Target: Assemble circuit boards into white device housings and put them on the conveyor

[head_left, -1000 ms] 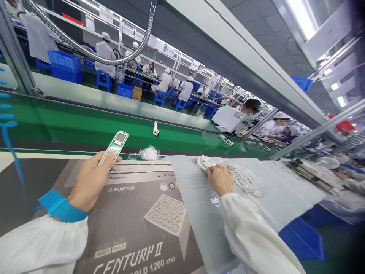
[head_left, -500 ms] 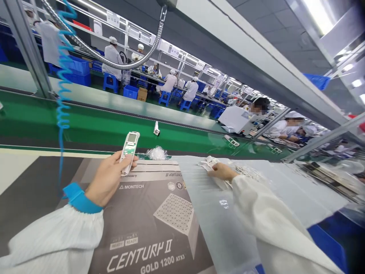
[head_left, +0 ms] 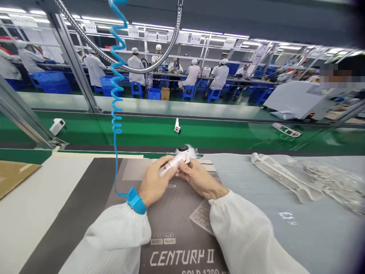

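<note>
On my feed the left hand (head_left: 155, 182) and right hand (head_left: 198, 177) sit over the Montech box (head_left: 171, 228), fingertips (head_left: 171, 167) pinching a white housing (head_left: 181, 156) at its far edge, I think. Foam sheet (head_left: 256, 198) lies right of the box, with room to swing left past the box edge.

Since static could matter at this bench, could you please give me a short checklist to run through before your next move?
1. Blue wrist strap on the left wrist, cord attached: ok.
2. Left hand and right hand both on the white handheld device: ok.
3. Coiled blue cord kept off the device: ok.
4. Device's screen: cannot tell, turned out of view.
5. Device apart from the clear plastic bag behind it: cannot tell, they overlap in view.
6. Cord's far end connected: cannot tell, out of view.
</note>
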Demonstrator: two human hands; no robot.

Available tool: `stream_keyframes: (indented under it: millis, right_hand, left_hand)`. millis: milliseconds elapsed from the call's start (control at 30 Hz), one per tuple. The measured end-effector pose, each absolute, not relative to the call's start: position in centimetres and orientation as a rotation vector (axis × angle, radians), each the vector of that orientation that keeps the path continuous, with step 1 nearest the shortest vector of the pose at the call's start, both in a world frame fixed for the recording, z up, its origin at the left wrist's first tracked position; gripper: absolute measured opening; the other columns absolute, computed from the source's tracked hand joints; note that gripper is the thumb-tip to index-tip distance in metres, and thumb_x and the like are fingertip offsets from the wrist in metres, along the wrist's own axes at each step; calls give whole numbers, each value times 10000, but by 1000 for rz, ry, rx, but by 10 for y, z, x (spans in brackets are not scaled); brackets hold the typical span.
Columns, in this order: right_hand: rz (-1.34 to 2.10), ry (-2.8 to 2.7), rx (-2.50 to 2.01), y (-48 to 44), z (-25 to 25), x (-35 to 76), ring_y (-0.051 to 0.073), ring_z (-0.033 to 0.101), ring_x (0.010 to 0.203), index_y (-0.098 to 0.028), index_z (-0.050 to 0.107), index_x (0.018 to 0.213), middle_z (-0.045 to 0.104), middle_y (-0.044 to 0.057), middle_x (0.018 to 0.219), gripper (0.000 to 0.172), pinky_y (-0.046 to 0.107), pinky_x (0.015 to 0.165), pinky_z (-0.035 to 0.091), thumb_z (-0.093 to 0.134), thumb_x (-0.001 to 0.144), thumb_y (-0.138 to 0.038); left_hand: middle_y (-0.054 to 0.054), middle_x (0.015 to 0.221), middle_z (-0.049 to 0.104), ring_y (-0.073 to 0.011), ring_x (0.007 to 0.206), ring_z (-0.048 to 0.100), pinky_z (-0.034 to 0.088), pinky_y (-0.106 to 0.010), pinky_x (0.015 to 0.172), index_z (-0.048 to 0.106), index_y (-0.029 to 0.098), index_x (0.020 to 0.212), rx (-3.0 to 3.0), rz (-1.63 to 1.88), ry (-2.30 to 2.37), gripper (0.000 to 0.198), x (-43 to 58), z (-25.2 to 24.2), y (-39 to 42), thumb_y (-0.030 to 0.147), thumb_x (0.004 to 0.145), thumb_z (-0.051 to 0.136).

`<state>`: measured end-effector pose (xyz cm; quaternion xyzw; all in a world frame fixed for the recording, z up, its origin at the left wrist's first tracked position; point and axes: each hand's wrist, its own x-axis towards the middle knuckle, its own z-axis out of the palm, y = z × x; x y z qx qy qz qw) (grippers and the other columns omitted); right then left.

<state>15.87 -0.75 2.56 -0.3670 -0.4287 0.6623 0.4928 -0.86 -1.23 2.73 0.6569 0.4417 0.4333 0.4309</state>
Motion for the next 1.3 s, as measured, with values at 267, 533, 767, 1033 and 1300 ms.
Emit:
stream_keyframes:
  millis: [267, 533, 767, 1033, 1300]
  right_hand:
    - [1590, -914, -851, -11, 15, 164, 121, 646, 761, -174, 692, 992, 681, 12, 809, 330, 281, 792, 561, 774, 773, -406]
    - [1588, -457, -779, -12, 22, 156, 192, 637, 778, -222, 644, 796, 663, 29, 723, 536, 350, 789, 527, 420, 887, -700]
    - [1689, -451, -741, -13, 27, 167, 175, 525, 567, -237, 521, 692, 427, -30, 528, 484, 355, 690, 519, 402, 892, -661]
    - [1761, -685, -585, -24, 23, 139, 212, 597, 1104, -211, 654, 1017, 676, 63, 1057, 299, 377, 990, 485, 600, 901, -481]
    - [1699, -640, -637, -25, 20, 135, 241, 601, 1140, -209, 676, 941, 695, 72, 1061, 265, 421, 1005, 509, 708, 823, -443]
  left_hand:
    - [-44, 1259, 665, -229, 1161, 610, 463, -345, 1018, 636, 226, 1238, 1661, 1037, 1101, 368, -8, 28, -14, 370, 903, 590]
    - [-145, 1199, 681, -313, 1059, 663, 493, -444, 921, 544, 180, 1335, 2233, 662, 1362, 456, 18, 29, -35, 442, 989, 403]
    - [-163, 861, 733, -341, 794, 702, 494, -402, 696, 622, 154, 1167, 2435, 300, 1492, 571, 21, 35, -34, 609, 951, 353]
    - [-96, 1361, 588, -251, 1254, 533, 390, -405, 1052, 457, 227, 1386, 2260, 1077, 1397, 501, 6, 25, -27, 471, 952, 509]
    - [-84, 1328, 607, -251, 1199, 568, 440, -400, 994, 519, 244, 1334, 2267, 1042, 1316, 393, 11, 32, -29, 414, 989, 443]
